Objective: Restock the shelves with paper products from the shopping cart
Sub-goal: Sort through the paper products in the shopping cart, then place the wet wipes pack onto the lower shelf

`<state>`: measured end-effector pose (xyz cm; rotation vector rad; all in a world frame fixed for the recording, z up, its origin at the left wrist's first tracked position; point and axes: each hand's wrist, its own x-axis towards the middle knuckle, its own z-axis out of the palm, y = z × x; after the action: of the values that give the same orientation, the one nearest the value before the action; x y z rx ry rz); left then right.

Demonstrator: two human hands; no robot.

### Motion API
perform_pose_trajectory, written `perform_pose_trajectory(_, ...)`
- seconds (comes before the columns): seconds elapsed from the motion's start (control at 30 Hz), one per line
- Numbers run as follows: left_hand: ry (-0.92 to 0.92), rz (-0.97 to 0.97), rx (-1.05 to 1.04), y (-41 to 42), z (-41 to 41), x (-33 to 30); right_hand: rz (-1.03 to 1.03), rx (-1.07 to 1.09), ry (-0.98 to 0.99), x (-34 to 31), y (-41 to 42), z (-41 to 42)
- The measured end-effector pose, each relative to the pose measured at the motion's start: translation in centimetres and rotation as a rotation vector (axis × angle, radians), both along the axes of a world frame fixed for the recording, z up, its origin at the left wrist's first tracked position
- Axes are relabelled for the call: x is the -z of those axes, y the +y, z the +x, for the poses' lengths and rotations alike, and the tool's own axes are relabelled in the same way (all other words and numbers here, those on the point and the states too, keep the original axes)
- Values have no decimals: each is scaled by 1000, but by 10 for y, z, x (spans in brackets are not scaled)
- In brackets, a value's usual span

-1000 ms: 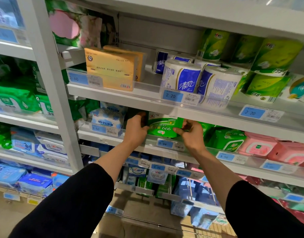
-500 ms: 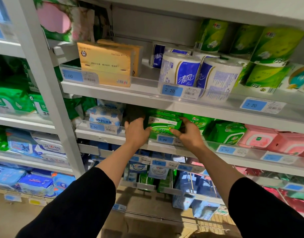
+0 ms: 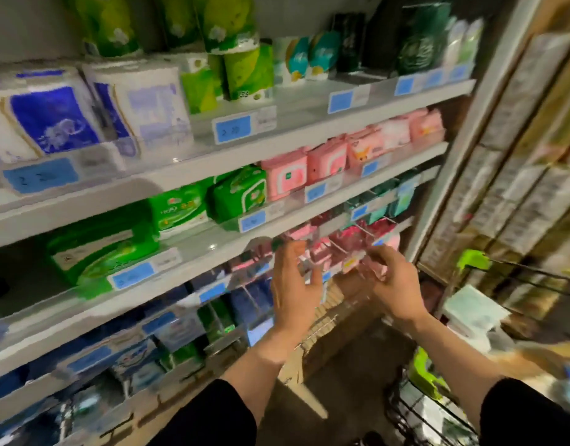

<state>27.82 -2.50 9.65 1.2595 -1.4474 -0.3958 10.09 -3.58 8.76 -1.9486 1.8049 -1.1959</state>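
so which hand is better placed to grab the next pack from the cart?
Right, probably. The right hand is empty and on the same side as the shopping cart at lower right; the left hand, also empty, is nearer the shelves.

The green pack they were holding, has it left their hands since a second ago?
Yes. Both hands have let go; the green pack sits on the shelf.

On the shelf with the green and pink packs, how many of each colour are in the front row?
Green packs: 3
Pink packs: 5
Total: 8
The picture is blurry, so any packs tucked behind the front row are not counted.
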Motion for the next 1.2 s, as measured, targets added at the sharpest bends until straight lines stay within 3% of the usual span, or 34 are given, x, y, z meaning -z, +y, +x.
perform_pose_trajectory(0.2,-127,148,476,9,-156,32,116,497,-14,37,78,-162)
perform_pose_trajectory(0.33,-233,340,729,22,-236,65,273,637,-30,78,119,-241)
perform_pose_trajectory(0.53,-399,604,754,28,-304,121,476,799,-59,130,147,-320)
perform_pose_trajectory(0.7,-519,720,758,32,-346,142,389,1071,-129,147,156,-377)
perform_pose_trajectory(0.9,-555,828,828,43,-394,153,440,847,110,162,160,-419)
perform_pose_trajectory(1.03,-533,868,831,53,-420,153,541,766,164,165,153,-415)
perform_pose_trajectory(1.1,-528,838,851,53,-429,151,494,658,75,167,155,-405)
perform_pose_trajectory(1.2,-540,800,930,46,-435,144,401,539,-239,158,165,-397)
